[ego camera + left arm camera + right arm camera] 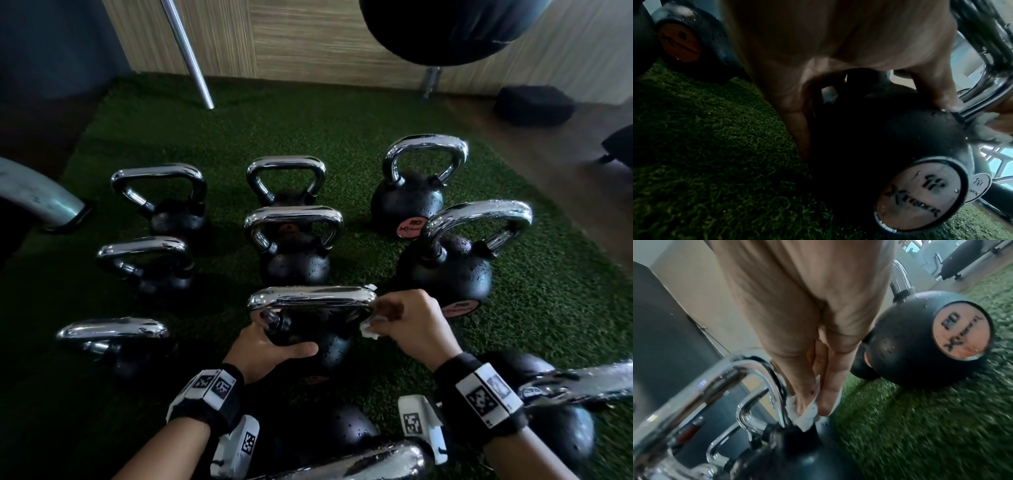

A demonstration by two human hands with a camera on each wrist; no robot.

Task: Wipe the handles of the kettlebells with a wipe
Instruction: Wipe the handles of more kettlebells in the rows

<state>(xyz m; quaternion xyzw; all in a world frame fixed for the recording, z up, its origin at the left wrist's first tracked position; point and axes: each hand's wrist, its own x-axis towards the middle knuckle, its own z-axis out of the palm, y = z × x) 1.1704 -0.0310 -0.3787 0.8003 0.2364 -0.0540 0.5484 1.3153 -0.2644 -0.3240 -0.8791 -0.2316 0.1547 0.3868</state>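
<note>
I am wiping the near kettlebell (308, 329). My left hand (263, 353) grips its ball; my right hand (407, 322) pinches the wipe (368, 330) on its handle's (311, 298) right end. Next, I should rub along the top.

The right hand (407, 325) covers most of the white wipe (371, 330), so only crumpled edges show at the right end of the chrome handle (311, 301), and in the right wrist view the turf (920, 426) and nearer handles smear with motion blur. The left hand (270, 349) hides the left shoulder of the kettlebell (325, 346) it grips, and in the left wrist view the palm fills the upper frame out of focus, with its fingers lost in shadow. Two kettlebells at the head view's bottom edge (342, 445) are cut off, as is a black ball (452, 27) at the top; label text on the far bells is too small to read.
</note>
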